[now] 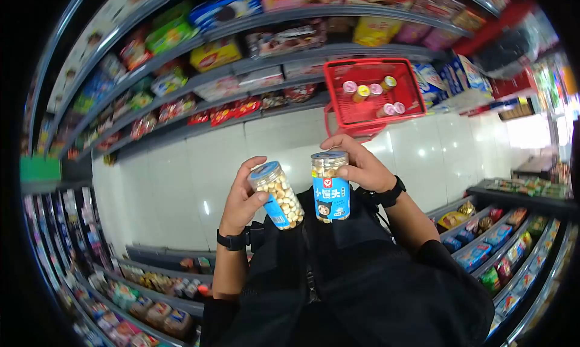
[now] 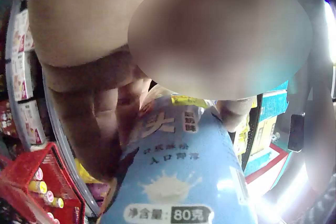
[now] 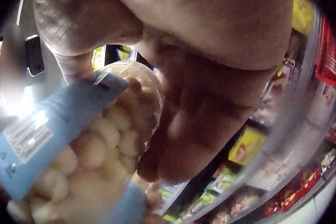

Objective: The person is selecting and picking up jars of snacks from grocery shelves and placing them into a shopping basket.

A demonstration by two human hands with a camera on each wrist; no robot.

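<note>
Centrally, both hands are raised side by side before the chest, each closed round a clear plastic jar. The left hand [image 1: 241, 199] wraps thumb and fingers about the left jar [image 1: 278, 194], whose long axis tilts, lid toward the upper left of the frame and base toward the lower right. The right hand [image 1: 362, 168] grips the right jar [image 1: 330, 187] from behind, its axis upright, lid uppermost. The jars lie just beside one another, apparently not touching.

Both jars have pale blue lids, blue labels printed in Chinese, and small round pale biscuits inside; the left wrist view shows the left jar's label [image 2: 184, 182] close up, the right wrist view the biscuits in the right jar [image 3: 94, 150].

Beyond the hands, in the upper centre-right of the head view, a red basket [image 1: 368, 61] sits on the white floor [image 1: 181, 178], nearer the right hand, holding several lidded containers. Shelves [image 1: 211, 51] of packaged snacks surround the aisle.
</note>
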